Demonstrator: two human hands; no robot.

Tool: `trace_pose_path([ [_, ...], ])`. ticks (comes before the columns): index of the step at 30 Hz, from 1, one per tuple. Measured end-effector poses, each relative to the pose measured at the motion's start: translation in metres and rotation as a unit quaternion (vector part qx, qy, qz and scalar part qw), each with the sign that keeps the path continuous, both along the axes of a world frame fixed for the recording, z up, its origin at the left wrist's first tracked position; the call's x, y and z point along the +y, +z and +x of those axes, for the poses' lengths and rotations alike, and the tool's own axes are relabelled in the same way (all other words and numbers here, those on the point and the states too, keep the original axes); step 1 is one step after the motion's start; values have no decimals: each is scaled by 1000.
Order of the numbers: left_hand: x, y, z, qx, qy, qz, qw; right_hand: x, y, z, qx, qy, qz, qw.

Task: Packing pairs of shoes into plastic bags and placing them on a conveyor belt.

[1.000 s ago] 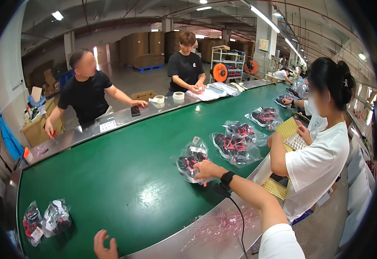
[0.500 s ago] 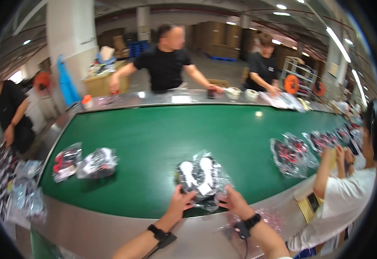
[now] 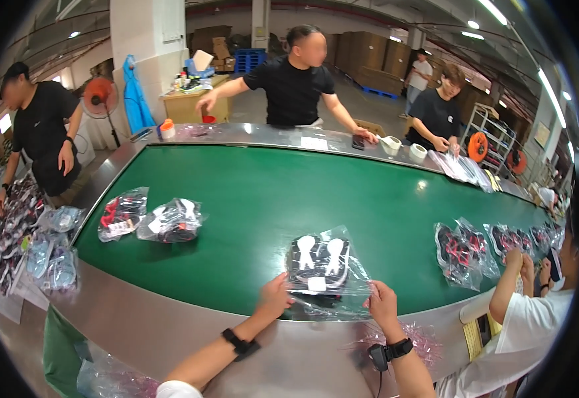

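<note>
In front of me a clear plastic bag (image 3: 350, 286) lies on the green conveyor belt, with a pair of black-and-white shoes (image 3: 318, 260) inside and a white label on it. My left hand (image 3: 275, 296) is closed on the near left edge of the bag. The near right corner is pinched in my right hand (image 3: 383, 304). Between them the near end of the bag is stretched out, past the shoes. Each of my wrists wears a black band.
Bagged shoes lie on the belt (image 3: 256, 192) at left (image 3: 170, 222) and right (image 3: 465, 252). A heap of bagged shoes (image 3: 17, 232) stands far left. Pink strands (image 3: 415, 345) lie on the metal edge beside my right wrist. Co-workers stand across, left and close on the right.
My hands have moved apart, from beside the shoes to the bag's near corners, pulling that end out wide. The whole view has shifted, so the surroundings sit further right.
</note>
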State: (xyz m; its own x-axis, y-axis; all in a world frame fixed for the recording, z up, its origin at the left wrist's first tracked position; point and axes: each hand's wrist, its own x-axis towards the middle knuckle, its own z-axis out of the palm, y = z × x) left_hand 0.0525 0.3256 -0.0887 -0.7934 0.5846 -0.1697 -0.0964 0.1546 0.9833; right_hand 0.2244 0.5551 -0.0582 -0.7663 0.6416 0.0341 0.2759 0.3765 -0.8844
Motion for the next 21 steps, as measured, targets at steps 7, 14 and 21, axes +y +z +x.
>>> trace_pose_path([
  [7, -56, 31, 50, -299, 12, 11, 954, -40, 39, 41, -64, 57, -119, 989],
  [14, -79, 28, 91, -301, 25, 46, 952, -83, 71, 32, 150, 113, 373, 909],
  [21, -74, 33, 111, -220, 25, 106, 969, -140, 33, -5, 118, 303, 236, 916],
])
